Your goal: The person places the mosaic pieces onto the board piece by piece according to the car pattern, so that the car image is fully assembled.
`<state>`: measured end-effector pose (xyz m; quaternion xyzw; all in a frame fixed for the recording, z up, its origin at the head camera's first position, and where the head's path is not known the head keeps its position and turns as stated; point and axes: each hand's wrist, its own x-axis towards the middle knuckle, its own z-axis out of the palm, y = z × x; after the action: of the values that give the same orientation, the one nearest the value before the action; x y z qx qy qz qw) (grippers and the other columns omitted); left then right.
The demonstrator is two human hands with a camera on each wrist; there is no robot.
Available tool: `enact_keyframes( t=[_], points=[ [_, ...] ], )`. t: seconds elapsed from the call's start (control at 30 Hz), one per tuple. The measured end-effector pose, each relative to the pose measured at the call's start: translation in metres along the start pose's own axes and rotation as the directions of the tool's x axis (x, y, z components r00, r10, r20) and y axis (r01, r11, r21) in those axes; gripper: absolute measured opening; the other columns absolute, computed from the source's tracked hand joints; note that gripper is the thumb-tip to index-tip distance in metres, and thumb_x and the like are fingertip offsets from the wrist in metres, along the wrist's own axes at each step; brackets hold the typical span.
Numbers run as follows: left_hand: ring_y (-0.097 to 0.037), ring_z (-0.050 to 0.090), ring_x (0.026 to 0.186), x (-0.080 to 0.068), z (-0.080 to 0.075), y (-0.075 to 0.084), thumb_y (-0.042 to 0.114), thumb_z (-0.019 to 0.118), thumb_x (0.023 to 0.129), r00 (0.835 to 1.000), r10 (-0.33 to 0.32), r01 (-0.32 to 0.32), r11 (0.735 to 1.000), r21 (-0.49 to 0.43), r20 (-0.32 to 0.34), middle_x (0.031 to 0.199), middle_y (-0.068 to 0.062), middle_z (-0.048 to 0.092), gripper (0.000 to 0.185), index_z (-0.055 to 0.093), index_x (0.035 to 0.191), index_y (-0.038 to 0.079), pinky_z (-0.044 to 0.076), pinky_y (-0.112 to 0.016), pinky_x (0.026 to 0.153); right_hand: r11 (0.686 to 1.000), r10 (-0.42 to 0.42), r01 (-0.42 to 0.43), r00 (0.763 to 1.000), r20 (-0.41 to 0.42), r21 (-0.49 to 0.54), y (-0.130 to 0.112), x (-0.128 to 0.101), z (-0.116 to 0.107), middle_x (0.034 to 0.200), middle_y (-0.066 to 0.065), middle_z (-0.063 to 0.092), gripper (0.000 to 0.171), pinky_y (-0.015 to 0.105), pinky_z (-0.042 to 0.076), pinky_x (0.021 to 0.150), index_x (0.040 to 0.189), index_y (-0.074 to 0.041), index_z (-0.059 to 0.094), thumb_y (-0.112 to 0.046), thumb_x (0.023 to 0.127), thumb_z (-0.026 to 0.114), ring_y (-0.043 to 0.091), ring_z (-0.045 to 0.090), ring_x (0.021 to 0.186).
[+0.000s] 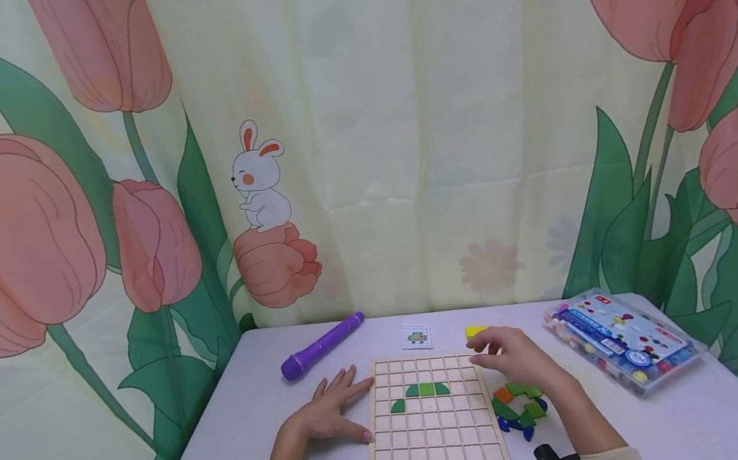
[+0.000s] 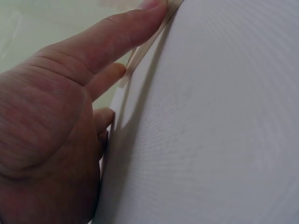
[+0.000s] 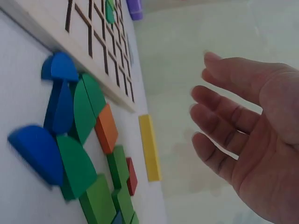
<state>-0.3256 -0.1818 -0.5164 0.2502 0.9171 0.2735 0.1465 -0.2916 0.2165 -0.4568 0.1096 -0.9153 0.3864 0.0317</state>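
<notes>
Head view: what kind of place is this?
Probably a child's play or craft corner: a tulip-and-rabbit printed curtain backs a small white table bearing a wooden grid puzzle board and coloured wooden blocks.

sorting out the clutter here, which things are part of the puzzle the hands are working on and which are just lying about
In use:
wooden grid board, steadied by the left hand
green pieces set in the grid
loose coloured blocks under the right hand
yellow bar
small pattern card

Lying about:
purple pen
clear plastic case of small beads
</notes>
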Motion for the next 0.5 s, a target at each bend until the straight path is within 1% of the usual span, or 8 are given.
enact_keyframes(
  t=[0.1, 0.17, 0.37, 0.5],
  points=[
    [-0.038, 0.004, 0.163, 0.001, 0.000, -0.001, 0.066, 0.084, 0.071, 1.000, -0.003, 0.003, 1.000, 0.004, -0.001, 0.176, -0.012, 0.013, 0.105, 0.040, 0.161, 0.034, -0.003, -0.066, 0.128, 0.999, 0.047, -0.047, 0.999, 0.024, -0.001, 0.007, -0.001, -0.005, 0.103, 0.001, 0.071, 0.025, 0.026, 0.057, 0.066, 0.118, -0.011, 0.077, -0.019, 0.094, 0.077, 0.019, 0.058, 0.089],
    [-0.037, 0.004, 0.163, 0.001, 0.000, -0.001, 0.067, 0.084, 0.071, 1.000, -0.005, 0.005, 1.000, 0.007, -0.001, 0.176, -0.012, 0.013, 0.105, 0.040, 0.161, 0.035, -0.003, -0.066, 0.129, 0.998, 0.063, -0.063, 0.997, 0.043, -0.006, 0.013, -0.002, -0.009, 0.102, 0.002, 0.070, 0.026, 0.027, 0.057, 0.064, 0.119, -0.010, 0.076, -0.017, 0.093, 0.078, 0.019, 0.057, 0.088],
    [-0.037, 0.004, 0.163, 0.000, 0.001, -0.002, 0.066, 0.085, 0.070, 1.000, -0.006, 0.006, 1.000, 0.001, -0.001, 0.176, -0.012, 0.014, 0.105, 0.041, 0.160, 0.035, -0.003, -0.066, 0.128, 0.996, 0.084, -0.081, 0.989, 0.123, -0.025, 0.028, -0.006, -0.019, 0.097, 0.002, 0.068, 0.028, 0.026, 0.056, 0.067, 0.119, -0.008, 0.076, -0.010, 0.091, 0.079, 0.019, 0.057, 0.086],
    [-0.036, 0.004, 0.164, 0.000, 0.001, -0.001, 0.065, 0.085, 0.070, 1.000, -0.010, 0.010, 1.000, -0.005, -0.001, 0.176, -0.011, 0.014, 0.104, 0.041, 0.160, 0.036, -0.003, -0.065, 0.129, 0.996, 0.085, -0.084, 0.981, 0.176, -0.013, 0.037, -0.007, -0.024, 0.098, 0.005, 0.071, 0.027, 0.029, 0.056, 0.071, 0.118, -0.006, 0.077, -0.003, 0.090, 0.077, 0.019, 0.059, 0.084]
  ],
)
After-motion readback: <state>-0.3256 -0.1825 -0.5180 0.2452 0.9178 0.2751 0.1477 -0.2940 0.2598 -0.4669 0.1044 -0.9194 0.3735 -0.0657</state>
